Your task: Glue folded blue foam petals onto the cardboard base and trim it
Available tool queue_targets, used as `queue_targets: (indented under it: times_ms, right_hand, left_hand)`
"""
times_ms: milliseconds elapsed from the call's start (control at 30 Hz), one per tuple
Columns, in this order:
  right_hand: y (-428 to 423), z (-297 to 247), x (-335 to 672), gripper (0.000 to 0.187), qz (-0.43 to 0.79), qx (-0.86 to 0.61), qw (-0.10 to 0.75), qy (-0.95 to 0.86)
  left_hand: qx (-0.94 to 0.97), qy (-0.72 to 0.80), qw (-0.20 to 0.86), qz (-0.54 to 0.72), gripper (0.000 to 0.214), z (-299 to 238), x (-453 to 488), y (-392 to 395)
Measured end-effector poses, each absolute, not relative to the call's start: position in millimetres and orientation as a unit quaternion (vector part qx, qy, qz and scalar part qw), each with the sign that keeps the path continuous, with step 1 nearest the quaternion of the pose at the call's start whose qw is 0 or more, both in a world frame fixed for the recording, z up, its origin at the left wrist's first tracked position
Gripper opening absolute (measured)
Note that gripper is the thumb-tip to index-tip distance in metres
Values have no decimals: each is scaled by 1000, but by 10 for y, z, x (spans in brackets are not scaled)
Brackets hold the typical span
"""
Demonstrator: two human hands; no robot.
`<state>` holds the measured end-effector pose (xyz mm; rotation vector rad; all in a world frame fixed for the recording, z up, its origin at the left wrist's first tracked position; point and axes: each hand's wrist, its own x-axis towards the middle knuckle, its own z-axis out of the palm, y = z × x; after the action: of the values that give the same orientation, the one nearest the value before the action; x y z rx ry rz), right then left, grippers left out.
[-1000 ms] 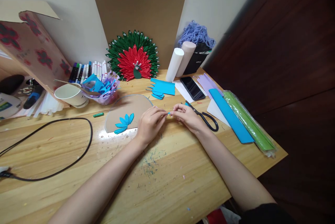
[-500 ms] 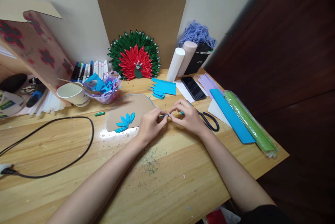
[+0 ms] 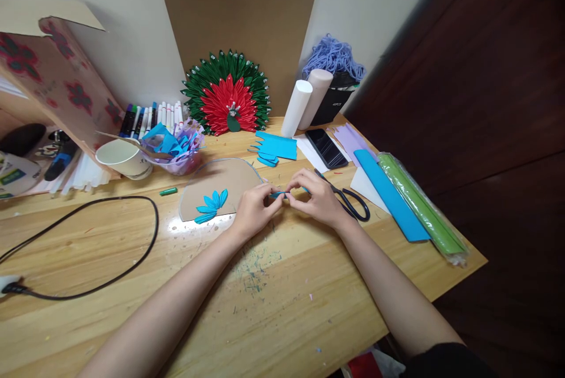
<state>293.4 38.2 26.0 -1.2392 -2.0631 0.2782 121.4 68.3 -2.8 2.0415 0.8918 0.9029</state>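
My left hand and my right hand meet over the wooden table, fingers pinched together on a small blue paper strip. Just left of my left hand lies a brown half-round cardboard piece with several blue paper petals stuck on it. Black scissors lie right behind my right hand. A cut blue paper sheet rests farther back.
A red and green paper fan ornament leans on a brown board. Markers, a paper cup, a bowl of paper scraps, a phone, paper rolls, blue and green sheets and a black cable surround the hands.
Both hands have drawn closer together and shifted slightly; the fingers now fold over the blue strip more tightly. Nothing else on the table has moved.
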Motion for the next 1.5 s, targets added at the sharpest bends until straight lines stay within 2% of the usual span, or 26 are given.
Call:
queue_targets:
  times_ms: [200,367,667,867,967,1100,1233,1333,1500]
  right_hand:
    - [378,242,2927,8,90,-472,355,-802]
    - [378,220,2927,9,46,-455,349,-818]
    - [367,152,2939,13,45,-457,317,-830]
    - [354,166,2911,13,27,-460,281,-842]
    - [357,184,2909,13,29,-456,292,-840]
    - [357,211,2913,9,80,-470,351,-806]
    - [346,243,2885,6,191,-522,407,-725]
    - [346,239,2857,6,256,-546,420,-678]
    - [363,218,2838,7,289,-569,427,-640]
  left_hand:
    - [768,354,396,357,19,-24,1218,678]
    - [718,367,472,357,23,-27,1228,681]
    - [641,376,558,369,26,-49,1230,709]
    - [621,389,567,376,27,-35,1249,696]
    - [617,393,565,382,27,-40,1252,702]
    - [611,381,576,387,27,-45,1248,703]
    - [605,380,573,401,26,-52,1248,692]
    - [625,381,542,413,24,-57,1249,683]
    - [678,372,472,423,22,-57,1239,672]
